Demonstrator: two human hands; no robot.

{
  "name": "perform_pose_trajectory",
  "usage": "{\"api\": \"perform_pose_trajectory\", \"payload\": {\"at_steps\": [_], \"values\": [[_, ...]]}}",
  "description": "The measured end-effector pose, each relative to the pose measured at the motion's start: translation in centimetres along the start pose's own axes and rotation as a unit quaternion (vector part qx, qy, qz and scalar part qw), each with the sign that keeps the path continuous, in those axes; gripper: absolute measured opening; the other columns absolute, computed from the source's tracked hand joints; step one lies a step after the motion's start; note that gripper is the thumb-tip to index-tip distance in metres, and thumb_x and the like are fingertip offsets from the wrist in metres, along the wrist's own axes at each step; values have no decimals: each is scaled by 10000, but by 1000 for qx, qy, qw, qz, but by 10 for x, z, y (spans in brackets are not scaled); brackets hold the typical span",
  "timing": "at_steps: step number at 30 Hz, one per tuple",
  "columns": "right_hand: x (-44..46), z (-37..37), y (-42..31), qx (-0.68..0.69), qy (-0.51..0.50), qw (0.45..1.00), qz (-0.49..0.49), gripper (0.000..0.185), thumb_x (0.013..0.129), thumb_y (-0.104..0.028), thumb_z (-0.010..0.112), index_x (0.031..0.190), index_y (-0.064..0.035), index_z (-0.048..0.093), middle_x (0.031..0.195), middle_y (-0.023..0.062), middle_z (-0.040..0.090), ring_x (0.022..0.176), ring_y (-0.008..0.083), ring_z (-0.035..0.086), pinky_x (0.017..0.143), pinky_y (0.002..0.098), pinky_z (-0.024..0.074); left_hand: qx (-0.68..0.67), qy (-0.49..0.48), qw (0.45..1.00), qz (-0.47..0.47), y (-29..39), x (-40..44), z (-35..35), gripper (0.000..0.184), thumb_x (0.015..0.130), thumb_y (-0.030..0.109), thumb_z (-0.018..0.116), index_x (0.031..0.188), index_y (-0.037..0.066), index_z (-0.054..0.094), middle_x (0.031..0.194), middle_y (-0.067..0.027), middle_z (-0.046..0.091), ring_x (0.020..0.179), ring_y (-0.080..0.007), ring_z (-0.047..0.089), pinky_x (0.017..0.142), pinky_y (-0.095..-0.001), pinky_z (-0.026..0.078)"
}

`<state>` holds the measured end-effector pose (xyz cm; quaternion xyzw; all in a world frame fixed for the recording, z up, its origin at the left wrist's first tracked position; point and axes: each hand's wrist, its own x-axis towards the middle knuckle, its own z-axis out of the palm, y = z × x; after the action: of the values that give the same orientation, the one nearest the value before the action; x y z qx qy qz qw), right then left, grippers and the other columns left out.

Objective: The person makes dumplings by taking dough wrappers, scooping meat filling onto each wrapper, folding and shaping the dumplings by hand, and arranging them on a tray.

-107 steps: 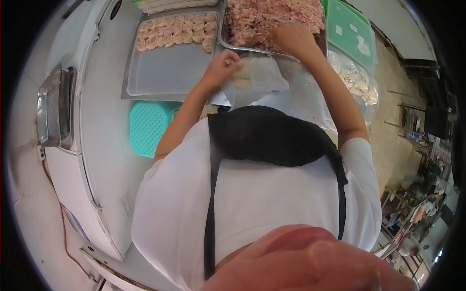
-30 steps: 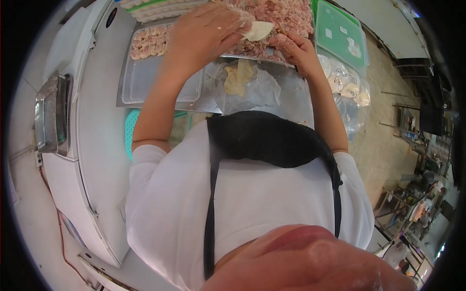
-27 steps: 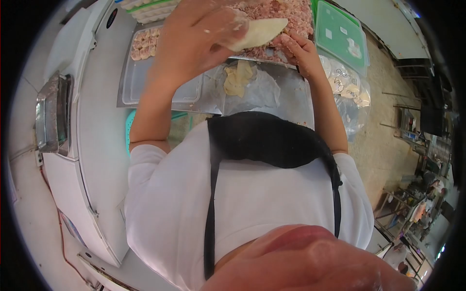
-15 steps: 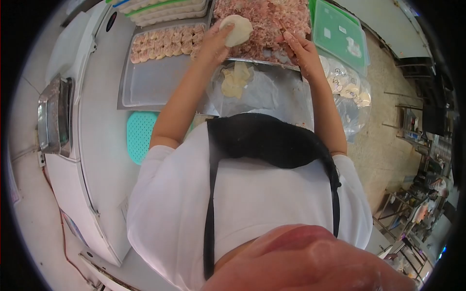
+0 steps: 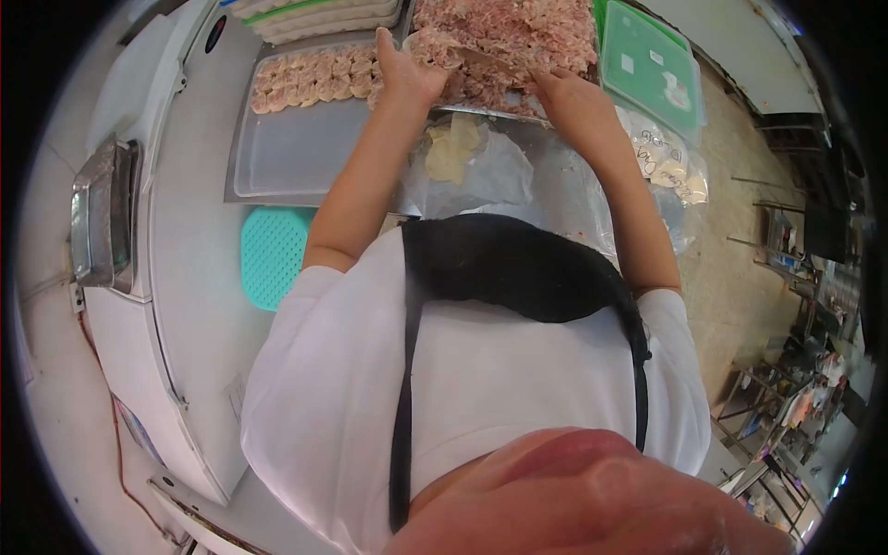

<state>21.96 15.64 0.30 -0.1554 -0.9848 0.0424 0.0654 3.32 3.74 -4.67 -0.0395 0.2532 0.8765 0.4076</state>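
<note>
My left hand (image 5: 412, 79) cradles a round dumpling wrapper (image 5: 431, 46) at the near left edge of the meat tray; pinkish filling lies on the wrapper, and its fingers are mostly hidden beneath. A thin, flat spatula-like tool (image 5: 499, 67) is gripped in my right hand (image 5: 575, 104), its tip pointing left toward the wrapper. Behind both hands, minced meat filling (image 5: 509, 32) fills a metal tray. Left of my left hand, rows of filled dumplings (image 5: 310, 79) line the back of a shallow plastic tray (image 5: 296, 162).
Loose wrappers (image 5: 450, 153) lie on a clear plastic bag (image 5: 499, 171) close to my apron. Stacked trays (image 5: 319, 20) stand at the back left. Green lids (image 5: 647, 69) and bagged wrappers (image 5: 661, 153) are on the right. A turquoise perforated basket (image 5: 273, 259) sits lower left.
The wrapper in my left hand was bare and pale; now it carries meat filling. My right hand has turned inward, bringing the tool toward the wrapper.
</note>
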Motion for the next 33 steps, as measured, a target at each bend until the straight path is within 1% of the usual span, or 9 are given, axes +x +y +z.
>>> {"api": "perform_pose_trajectory", "payload": {"at_steps": [4,7,10,13,16,19,20,29,33], "values": [[0,20,2,23,39,997,-60,247,906,-206,522,1101,-76,601,914,149,624,812,351,619,691,442,495,-26,-60,998,28,-2,-12,16,667,920,526,411,1346,14,380,1315,-187,444,1216,-369,418,1010,-630,288],[-4,-26,1,-38,33,996,-78,234,906,-196,519,1090,-75,600,924,144,611,807,346,618,683,443,498,56,73,996,-2,6,-51,80,428,912,471,480,848,61,584,889,-100,666,807,-240,656,703,-342,529],[-6,-24,-1,26,92,990,-100,237,904,-189,523,1093,-72,604,920,144,607,812,342,620,685,433,501,-121,-302,944,-62,-6,40,-25,495,887,530,482,998,63,602,961,-125,665,896,-276,646,783,-396,520],[2,-6,26,123,112,974,-153,252,906,-204,530,1098,-71,626,828,141,598,776,329,620,653,401,494,-186,-471,859,-73,-19,46,-16,581,873,587,466,1094,64,588,992,-150,644,949,-334,608,846,-472,494],[-2,-31,57,308,87,943,-86,301,944,-276,523,1114,-64,653,597,68,480,590,178,538,544,299,425,40,-143,986,75,-25,2,20,631,859,366,613,1356,48,389,1279,-171,490,1186,-354,462,1030,-547,319],[-11,-42,75,456,-54,888,39,333,962,-302,509,1138,-55,644,595,-6,437,558,82,434,521,241,367,438,-131,882,112,-20,-19,33,669,776,178,714,1360,84,403,1276,-147,517,1194,-287,489,1016,-413,378],[-15,-48,79,462,-72,884,24,333,962,-302,509,1139,-55,646,597,-17,439,552,70,419,519,231,354,655,-160,625,394,-17,-16,38,705,764,142,710,1387,119,380,1244,-110,553,1134,-196,534,942,-303,436],[-35,-44,94,401,-75,910,-68,393,915,-364,571,1138,-45,629,773,131,646,699,203,597,659,320,468,691,-339,629,106,-16,-41,91,376,724,89,691,1087,27,611,1022,-24,635,934,-131,581,865,-273,454],[-11,0,123,374,-59,918,-121,351,914,-323,584,1156,-74,630,798,84,640,679,168,573,637,296,464,774,-302,531,166,-22,-31,77,373,710,139,715,1059,38,631,955,-29,645,855,-136,589,782,-280,472]]}}
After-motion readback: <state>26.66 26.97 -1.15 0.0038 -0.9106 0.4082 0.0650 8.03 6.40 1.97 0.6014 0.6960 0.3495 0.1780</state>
